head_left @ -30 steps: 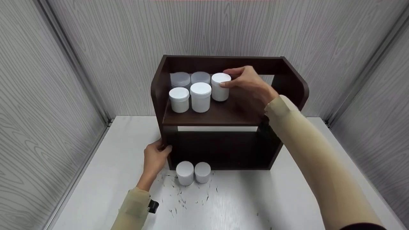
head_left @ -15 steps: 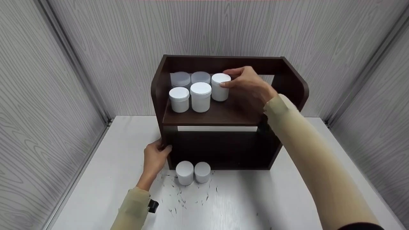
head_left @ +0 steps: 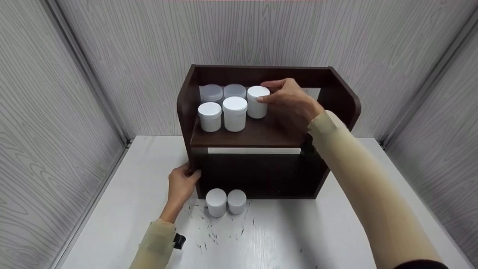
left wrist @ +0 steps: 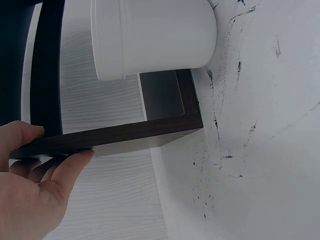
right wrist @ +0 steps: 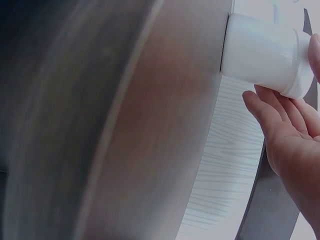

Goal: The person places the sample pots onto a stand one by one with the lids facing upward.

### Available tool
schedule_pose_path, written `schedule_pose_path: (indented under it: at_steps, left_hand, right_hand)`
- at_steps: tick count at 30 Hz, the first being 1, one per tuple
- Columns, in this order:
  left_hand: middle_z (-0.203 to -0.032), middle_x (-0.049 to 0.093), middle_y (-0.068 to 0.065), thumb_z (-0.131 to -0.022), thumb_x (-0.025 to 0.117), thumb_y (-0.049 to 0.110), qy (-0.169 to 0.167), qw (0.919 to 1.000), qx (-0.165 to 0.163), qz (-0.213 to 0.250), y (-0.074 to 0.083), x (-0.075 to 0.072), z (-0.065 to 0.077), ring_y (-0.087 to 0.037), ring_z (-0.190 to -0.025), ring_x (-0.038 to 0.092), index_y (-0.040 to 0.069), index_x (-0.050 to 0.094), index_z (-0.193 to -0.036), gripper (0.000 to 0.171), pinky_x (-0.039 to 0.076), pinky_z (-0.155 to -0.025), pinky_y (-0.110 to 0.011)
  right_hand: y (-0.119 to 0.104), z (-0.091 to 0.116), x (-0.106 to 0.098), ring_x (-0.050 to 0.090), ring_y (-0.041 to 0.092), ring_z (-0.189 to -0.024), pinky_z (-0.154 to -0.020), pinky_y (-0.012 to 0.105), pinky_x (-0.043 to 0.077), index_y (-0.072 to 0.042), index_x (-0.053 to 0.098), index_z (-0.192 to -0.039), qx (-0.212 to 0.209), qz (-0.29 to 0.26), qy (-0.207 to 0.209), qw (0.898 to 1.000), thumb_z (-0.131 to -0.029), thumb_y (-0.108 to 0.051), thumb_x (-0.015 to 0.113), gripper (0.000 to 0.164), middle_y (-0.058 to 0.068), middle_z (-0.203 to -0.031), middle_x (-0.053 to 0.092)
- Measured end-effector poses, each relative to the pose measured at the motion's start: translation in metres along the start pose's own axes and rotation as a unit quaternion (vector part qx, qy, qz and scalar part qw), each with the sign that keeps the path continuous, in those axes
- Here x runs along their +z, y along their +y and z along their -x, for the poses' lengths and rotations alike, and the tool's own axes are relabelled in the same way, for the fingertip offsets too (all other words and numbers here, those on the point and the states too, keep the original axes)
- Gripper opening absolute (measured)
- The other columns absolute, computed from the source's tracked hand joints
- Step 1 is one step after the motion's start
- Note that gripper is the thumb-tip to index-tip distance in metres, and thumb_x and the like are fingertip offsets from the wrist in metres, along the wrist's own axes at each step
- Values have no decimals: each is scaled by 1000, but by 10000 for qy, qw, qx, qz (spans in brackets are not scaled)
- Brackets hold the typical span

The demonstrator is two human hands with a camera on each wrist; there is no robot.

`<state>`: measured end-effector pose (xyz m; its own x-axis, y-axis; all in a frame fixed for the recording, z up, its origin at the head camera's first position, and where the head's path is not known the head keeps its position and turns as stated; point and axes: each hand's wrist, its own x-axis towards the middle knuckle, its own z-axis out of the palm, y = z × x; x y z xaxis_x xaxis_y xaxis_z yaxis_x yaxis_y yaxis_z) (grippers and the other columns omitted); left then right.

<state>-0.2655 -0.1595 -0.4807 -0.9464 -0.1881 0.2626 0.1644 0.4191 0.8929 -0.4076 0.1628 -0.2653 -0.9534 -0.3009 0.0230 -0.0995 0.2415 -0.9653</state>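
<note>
A dark brown two-tier shelf [head_left: 254, 141] stands on the white table. My left hand [head_left: 182, 185] grips the front edge of its left side panel, thumb on one face and fingers on the other, as the left wrist view [left wrist: 40, 185] also shows. On the upper tier, my right hand [head_left: 289, 95] holds a white lidded jar [head_left: 257, 102] near its lid, thumb at the front and fingers behind. The jar stands upright on the board. Left of it are two white jars in front, one shorter [head_left: 210, 117] and one taller [head_left: 235, 115], and two greyish-lidded jars [head_left: 211, 92] behind.
Two more white jars [head_left: 216, 202] stand side by side on the table [head_left: 261, 243], right before the shelf's lower left opening. Dark scuff marks [left wrist: 215, 110] lie on the tabletop around them. Grey wood-grain walls [head_left: 82, 112] enclose the table at the back and both sides.
</note>
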Motion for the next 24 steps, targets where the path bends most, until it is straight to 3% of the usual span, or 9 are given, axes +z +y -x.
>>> schedule_pose_path:
  at_steps: [5, 12, 15, 20, 24]
  left_hand:
    - [-118, 74, -25, -96, 70, 7, -4, 10000, -13, 15, 1, 0, 0, -33, -106, 73, -11, 64, -135, 43, 58, -82, -32]
    - [-121, 73, -25, -97, 70, 8, -58, 10000, -47, 23, 1, 0, -1, -34, -108, 72, -11, 63, -136, 45, 58, -86, -36]
    - [-122, 72, -27, -98, 69, 10, -104, 9999, -81, 48, 1, 0, -1, -35, -111, 72, -12, 61, -137, 46, 58, -90, -40]
    - [-120, 72, -27, -98, 69, 10, -54, 10000, -72, 10, 0, 1, -1, -35, -110, 72, -13, 63, -134, 43, 58, -88, -39]
    - [-118, 73, -26, -96, 70, 8, -5, 10000, -43, -10, 0, 2, -1, -34, -107, 73, -12, 66, -132, 41, 58, -84, -32]
  right_hand:
    - [0, 1, 0, 63, 22, -124, -101, 34, 53, 0, 62, -145, -68, 92, 24, 9999, -85, -5, 89, 66, 15, -144, 62]
    - [0, 5, -4, 63, 23, -125, -106, 40, 50, 0, 56, -150, 102, -389, 4, 9992, -85, -1, 87, 72, 20, -145, 61]
    - [0, 9, -7, 65, 22, -120, -104, 40, 52, -1, 59, -148, 99, -383, 208, 9990, -85, -6, 89, 70, 18, -144, 62]
    - [-1, 22, -9, 68, 23, -115, -99, 38, 54, 0, 63, -143, -461, 26, 848, 9953, -85, -19, 91, 67, 17, -142, 64]
    - [-2, 39, -3, 66, 28, -124, -100, 33, 53, 6, 64, -140, -925, -60, 1170, 9888, -84, -14, 91, 65, 24, -138, 65]
